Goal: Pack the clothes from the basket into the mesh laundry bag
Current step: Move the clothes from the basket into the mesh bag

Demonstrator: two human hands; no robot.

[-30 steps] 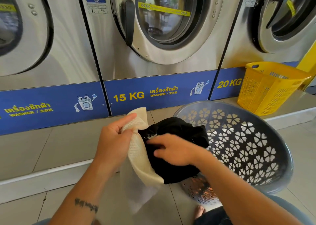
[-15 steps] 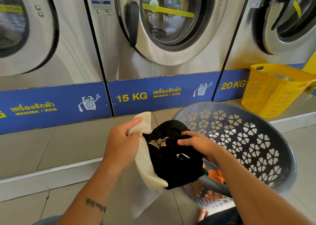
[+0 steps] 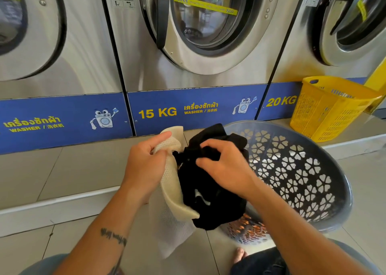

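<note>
My left hand [image 3: 144,164] grips the cream rim of the white mesh laundry bag [image 3: 171,191], which hangs down toward the floor. My right hand [image 3: 227,166] is closed on a black garment [image 3: 211,201] bunched at the bag's opening, partly against the mesh. The grey plastic basket [image 3: 325,182] with flower-shaped holes is tilted toward me just right of the hands. Something orange shows through its lower wall [image 3: 248,222]; the rest of its contents is hidden by the garment and my arm.
A row of steel front-load washers [image 3: 200,34] on a blue base stands straight ahead on a raised tiled step [image 3: 62,174]. A yellow basket [image 3: 330,107] sits on that step at the right. My bare foot [image 3: 240,254] is below the grey basket.
My right hand has shifted from the garment's left side to its top, pressing the black cloth against the bag opening. The left hand keeps its hold on the bag rim.
</note>
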